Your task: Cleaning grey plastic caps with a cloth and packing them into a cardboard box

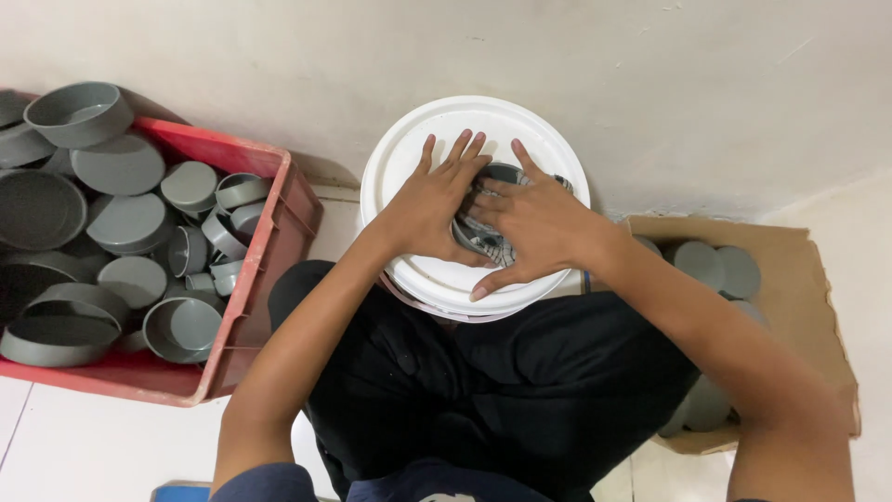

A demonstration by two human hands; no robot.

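Both hands, left (429, 206) and right (534, 223), pressed on cloth-wrapped cap (491, 216) atop white lid (409, 149). Red crate (265, 270) of caps left; cardboard box (818, 279) right.

I see a white bucket lid (427, 139), grey caps (121, 167) in a red crate (269, 279), more grey caps (720, 270) in a brown cardboard box (818, 279), and my black trousers (492, 390).

grey cap (502, 173) mostly under hands, crate (243, 327) cut off

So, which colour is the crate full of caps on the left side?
Red; the crate holds grey caps. The head view shows it best.
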